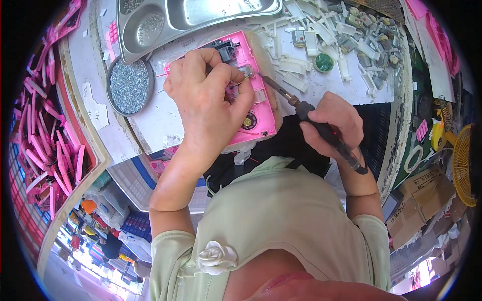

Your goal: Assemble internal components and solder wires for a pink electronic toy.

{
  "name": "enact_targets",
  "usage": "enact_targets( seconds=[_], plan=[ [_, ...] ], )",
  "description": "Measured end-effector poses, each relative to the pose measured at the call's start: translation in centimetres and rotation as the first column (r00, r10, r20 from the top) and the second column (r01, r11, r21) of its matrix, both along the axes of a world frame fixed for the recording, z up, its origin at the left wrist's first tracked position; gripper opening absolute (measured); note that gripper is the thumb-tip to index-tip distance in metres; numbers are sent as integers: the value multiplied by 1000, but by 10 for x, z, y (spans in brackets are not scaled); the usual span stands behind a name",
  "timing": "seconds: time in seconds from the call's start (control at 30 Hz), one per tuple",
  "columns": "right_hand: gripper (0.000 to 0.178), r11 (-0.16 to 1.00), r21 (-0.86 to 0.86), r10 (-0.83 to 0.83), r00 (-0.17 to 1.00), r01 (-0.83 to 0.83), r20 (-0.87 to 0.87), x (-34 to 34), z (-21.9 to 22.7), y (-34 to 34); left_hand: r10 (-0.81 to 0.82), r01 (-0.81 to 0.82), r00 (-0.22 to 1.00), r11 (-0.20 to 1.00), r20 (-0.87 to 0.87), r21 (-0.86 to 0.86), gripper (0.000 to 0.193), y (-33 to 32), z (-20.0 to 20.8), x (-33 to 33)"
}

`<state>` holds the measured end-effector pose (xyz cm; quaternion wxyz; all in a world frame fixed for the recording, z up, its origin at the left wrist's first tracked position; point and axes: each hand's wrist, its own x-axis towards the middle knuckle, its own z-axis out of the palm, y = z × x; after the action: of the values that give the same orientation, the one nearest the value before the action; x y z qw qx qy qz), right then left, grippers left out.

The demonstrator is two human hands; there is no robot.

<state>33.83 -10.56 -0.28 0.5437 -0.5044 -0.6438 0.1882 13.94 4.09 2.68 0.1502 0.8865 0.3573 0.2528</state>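
A pink plastic housing (266, 113) lies tilted on the worktable in front of me, with a black part (224, 50), a small metal motor (246, 71) and a round speaker (248, 121) in it. My left hand (206, 98) rests over the housing. Its thumb and index finger are pinched together beside the motor; what they hold is too small to make out. In my right hand (341, 123) is a soldering iron (305, 109) with a dark handle. The iron's tip points left and reaches close to the motor, near my left fingertips.
A round dish of small screws (129, 86) stands left of the housing. Behind it sits a metal compartment tray (173, 22). White plastic parts with motors (311, 42) and a green-filled small tub (323, 62) lie at right. Pink parts (55, 150) fill the far left.
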Motion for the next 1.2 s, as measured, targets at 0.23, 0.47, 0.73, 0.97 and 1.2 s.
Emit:
enact_targets(
  seconds=[0.23,0.47,0.73,0.97,1.2],
  plan=[
    [38,998,9,-60,997,61,-55,2,3,2,4,-4,1000,1000,-27,-7,16,-1,3,1],
    [36,997,22,-77,996,78,-43,4,8,3,0,1,999,1000,-39,2,17,-1,6,1],
    [38,997,9,-73,997,73,-21,11,11,1,8,-9,999,1000,-51,-11,18,-1,7,2],
    [38,996,-5,-84,996,84,-28,12,11,1,2,-4,998,1000,-62,-25,19,-1,9,0],
    [38,996,-1,-84,996,84,-34,12,9,1,0,-2,998,999,-66,-38,18,-2,11,0]
  ],
)
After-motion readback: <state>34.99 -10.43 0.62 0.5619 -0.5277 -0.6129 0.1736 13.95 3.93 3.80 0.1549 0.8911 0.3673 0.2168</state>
